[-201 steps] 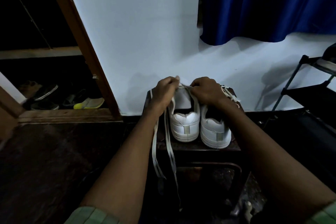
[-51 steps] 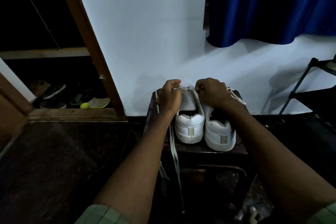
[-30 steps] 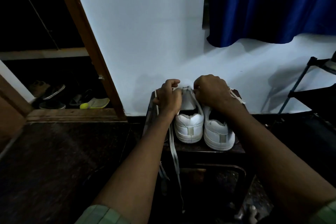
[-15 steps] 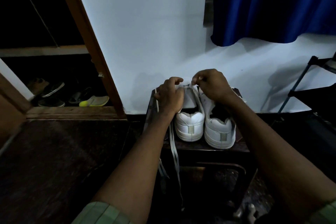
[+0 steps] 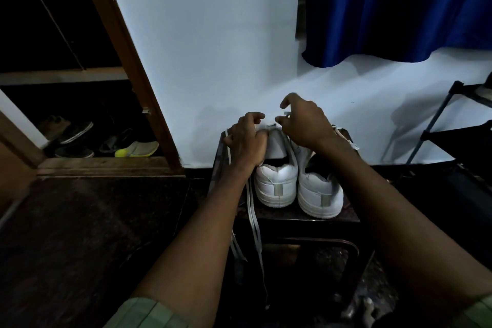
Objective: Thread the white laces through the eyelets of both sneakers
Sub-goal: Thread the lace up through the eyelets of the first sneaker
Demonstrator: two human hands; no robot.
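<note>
Two white sneakers stand heel-toward-me on a dark stool (image 5: 292, 217) against the wall: the left sneaker (image 5: 275, 181) and the right sneaker (image 5: 319, 194). My left hand (image 5: 246, 141) grips the left sneaker's upper at its left side. Two long ends of a white lace (image 5: 254, 224) hang down from under that hand past the stool's front edge. My right hand (image 5: 303, 122) is raised over the left sneaker's tongue and pinches a lace end between thumb and finger. Another lace (image 5: 346, 138) lies on the right sneaker, behind my right wrist.
A white wall rises right behind the stool, with a blue curtain (image 5: 399, 8) at upper right. A black metal rack (image 5: 458, 125) stands at the right. Past the wooden door frame (image 5: 127, 61) on the left lie several shoes (image 5: 106, 141). The floor is dark.
My right hand has lifted up and back from the sneaker's tongue, drawing the lace end with it. My left hand has stayed on the left sneaker.
</note>
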